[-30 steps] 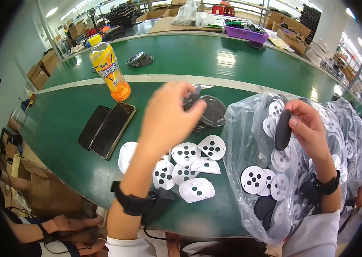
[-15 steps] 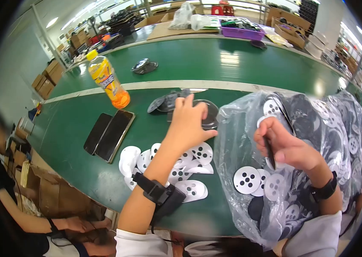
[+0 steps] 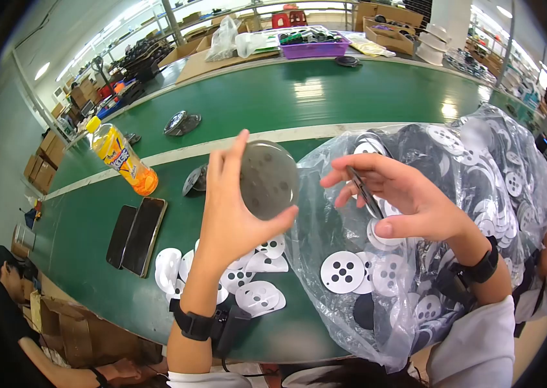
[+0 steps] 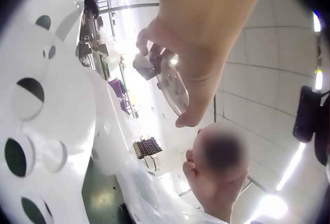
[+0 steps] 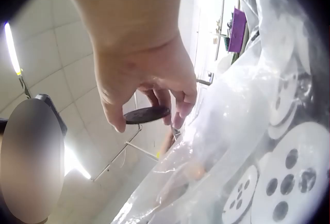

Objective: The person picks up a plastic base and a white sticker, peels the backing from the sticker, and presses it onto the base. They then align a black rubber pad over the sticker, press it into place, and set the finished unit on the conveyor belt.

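My left hand [image 3: 225, 213] grips a clear, round plastic shell [image 3: 268, 181] by its edge, raised over the green table. The left wrist view shows this shell [image 4: 175, 87] between thumb and fingers. To the right, my right hand [image 3: 415, 200] pinches a thin black round pad [image 3: 365, 193], held on edge above a plastic bag. In the right wrist view the pad [image 5: 147, 114] spans from thumb to fingertips. The two hands face each other, apart. Behind the left hand, another clear plastic piece [image 3: 194, 182] is partly hidden. White discs with holes [image 3: 258, 297] lie loosely piled below.
The clear bag [image 3: 312, 271] at right holds many white perforated discs and black pads. Two phones [image 3: 144, 236] and a drink bottle [image 3: 121, 155] stand or lie at left. Farther back are a purple basket [image 3: 315, 48] and another clear piece [image 3: 181, 123]. A person [image 3: 14, 304] sits at left.
My left hand has lifted the clear round shell from the table and brought it up. The right hand has turned the black pad and moved toward it. The head view has shifted right.
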### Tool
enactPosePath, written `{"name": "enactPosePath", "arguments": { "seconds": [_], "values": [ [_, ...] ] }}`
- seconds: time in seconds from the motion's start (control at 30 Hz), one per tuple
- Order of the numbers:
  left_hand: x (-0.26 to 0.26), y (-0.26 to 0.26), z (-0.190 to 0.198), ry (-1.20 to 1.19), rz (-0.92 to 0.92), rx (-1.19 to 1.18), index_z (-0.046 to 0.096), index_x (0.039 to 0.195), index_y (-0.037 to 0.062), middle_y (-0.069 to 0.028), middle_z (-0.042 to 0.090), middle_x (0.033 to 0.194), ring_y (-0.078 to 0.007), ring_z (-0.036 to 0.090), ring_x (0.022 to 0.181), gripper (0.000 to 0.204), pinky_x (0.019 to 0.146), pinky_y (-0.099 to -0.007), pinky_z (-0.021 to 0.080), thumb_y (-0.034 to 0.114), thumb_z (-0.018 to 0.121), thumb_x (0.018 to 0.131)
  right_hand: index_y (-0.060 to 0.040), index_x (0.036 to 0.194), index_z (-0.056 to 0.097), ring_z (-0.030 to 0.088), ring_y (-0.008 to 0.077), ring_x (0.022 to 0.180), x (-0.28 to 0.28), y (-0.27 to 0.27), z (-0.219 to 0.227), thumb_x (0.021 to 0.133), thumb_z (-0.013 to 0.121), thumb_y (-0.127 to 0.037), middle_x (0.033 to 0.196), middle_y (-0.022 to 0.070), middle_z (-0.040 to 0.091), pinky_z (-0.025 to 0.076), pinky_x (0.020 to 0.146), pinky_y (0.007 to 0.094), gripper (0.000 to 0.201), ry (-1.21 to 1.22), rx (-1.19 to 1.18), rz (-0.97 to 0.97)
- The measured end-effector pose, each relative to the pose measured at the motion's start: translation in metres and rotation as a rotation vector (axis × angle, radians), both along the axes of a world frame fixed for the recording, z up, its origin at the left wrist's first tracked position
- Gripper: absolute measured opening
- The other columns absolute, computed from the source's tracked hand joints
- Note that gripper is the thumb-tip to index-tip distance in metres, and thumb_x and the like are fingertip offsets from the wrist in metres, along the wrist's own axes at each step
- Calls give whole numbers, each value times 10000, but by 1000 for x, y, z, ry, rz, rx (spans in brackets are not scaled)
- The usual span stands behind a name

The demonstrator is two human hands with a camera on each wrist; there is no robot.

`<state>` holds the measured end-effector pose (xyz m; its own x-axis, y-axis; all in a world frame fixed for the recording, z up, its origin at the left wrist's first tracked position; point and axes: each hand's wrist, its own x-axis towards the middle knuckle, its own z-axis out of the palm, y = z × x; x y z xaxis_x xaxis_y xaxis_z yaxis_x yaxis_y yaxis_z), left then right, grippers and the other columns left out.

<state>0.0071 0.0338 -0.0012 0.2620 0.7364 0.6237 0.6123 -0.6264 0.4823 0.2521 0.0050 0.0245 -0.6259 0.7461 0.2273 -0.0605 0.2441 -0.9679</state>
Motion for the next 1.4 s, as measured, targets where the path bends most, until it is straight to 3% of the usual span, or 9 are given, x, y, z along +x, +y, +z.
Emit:
{"name": "enactPosePath", "arguments": {
  "seconds": [0.17, 0.37, 0.4, 0.6, 0.7, 0.83, 0.97, 1.23, 1.4],
  "values": [
    [11, -14, 3, -68, -117, -87, 359, 1249, 63, -98, 464, 1030, -221, 477, 996, 889, 854, -318, 377, 200, 785, 482, 1, 1236, 428, 517, 159, 963, 4, -7, 11, 711, 703, -179, 1136, 87, 510, 409, 862, 317, 619, -97, 239, -105],
    [25, -25, 0, -791, -424, -577, 338, 1167, 14, -98, 501, 1049, -171, 493, 981, 800, 857, -300, 389, 231, 819, 566, 4, 1212, 461, 516, 145, 938, -1, -20, 16, 738, 684, -171, 1087, 76, 522, 418, 830, 293, 552, 102, 14, -96],
    [24, -24, -7, -688, -399, -591, 325, 1212, 38, -58, 485, 971, -139, 510, 761, 809, 607, -297, 441, 446, 727, 640, 10, 1206, 463, 509, 131, 941, -1, -23, 17, 753, 679, -171, 1065, 65, 531, 413, 839, 282, 534, 146, -95, -72],
    [30, -35, 3, -1121, -485, -1131, 403, 1191, -12, -42, 486, 868, -133, 459, 639, 562, 472, -263, 375, 237, 539, 705, 8, 1176, 482, 504, 101, 931, 10, -44, -2, 791, 646, -124, 1025, 45, 545, 405, 844, 258, 439, 233, -181, -12],
    [36, -38, 4, -940, -475, -1022, 384, 1225, -30, -59, 525, 923, -139, 511, 708, 583, 517, -290, 431, 171, 566, 709, 8, 1135, 503, 511, 102, 928, 22, -43, 1, 795, 639, -117, 1007, 46, 553, 410, 837, 259, 386, 303, -153, -69],
    [35, -43, 7, -969, -486, -1101, 362, 1219, -44, -100, 496, 1128, -170, 512, 1006, 521, 839, -295, 434, -27, 571, 742, 22, 1054, 523, 523, 101, 933, 28, -43, 1, 815, 604, -82, 992, 55, 561, 419, 818, 252, 272, 376, -175, -175],
    [48, -54, 4, -1199, -440, -949, 405, 1169, -2, -46, 510, 978, -141, 521, 919, 393, 803, -288, 444, -11, 544, 801, 24, 1011, 529, 522, 96, 925, 21, -46, -5, 823, 581, -47, 974, 54, 560, 420, 808, 241, 208, 350, -193, -86],
    [45, -57, 8, -1301, -484, -1142, 389, 1110, 10, -116, 530, 1067, -189, 546, 970, 287, 810, -360, 486, 63, 506, 853, 30, 907, 531, 534, 101, 821, 9, -48, -3, 805, 576, -7, 891, 60, 552, 420, 759, 229, 118, 255, -126, -207],
    [47, -69, 5, -1216, -496, -940, 371, 1066, 29, -96, 518, 1062, -163, 525, 976, 245, 824, -345, 462, 120, 486, 871, 19, 844, 513, 520, 92, 701, 7, -50, 0, 781, 612, -25, 812, 74, 555, 431, 626, 231, 125, -60, 240, -346]
  ]
}}
